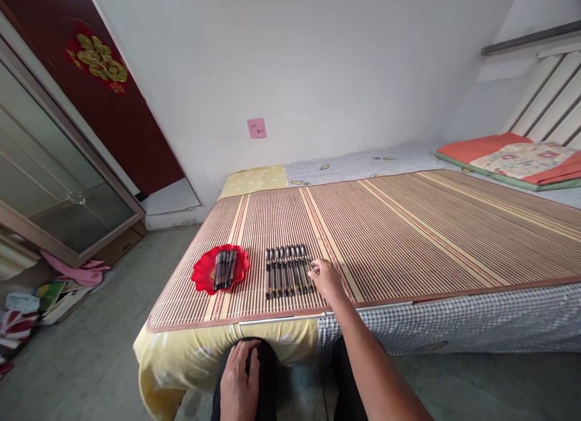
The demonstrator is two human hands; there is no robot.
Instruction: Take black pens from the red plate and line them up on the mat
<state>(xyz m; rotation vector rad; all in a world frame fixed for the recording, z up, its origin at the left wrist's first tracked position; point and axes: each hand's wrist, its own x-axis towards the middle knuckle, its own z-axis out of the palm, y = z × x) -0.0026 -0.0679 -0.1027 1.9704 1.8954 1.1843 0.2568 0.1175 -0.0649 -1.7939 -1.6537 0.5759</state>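
Several black-capped gel pens (285, 273) lie side by side in a row on the bamboo mat (385, 245), their lengths running away from me. At the right end of this row is my right hand (327, 280), its thumb and fingertips pinched at the outermost pen (307, 270). The fingers partly hide the contact. To the left of the row, a red plate with a wavy rim (198, 274) holds another bunch of similar pens (225, 268). My left hand (240, 375) rests flat on my knee, below the mat's front edge, holding nothing.
The mat covers a bed with a yellow and checked sheet (190, 348). Folded orange bedding (481, 147) lies at the far right by a white slatted headboard (544, 100). A pink note (256, 128) is on the wall. Clothes and papers (59, 297) lie on the left floor.
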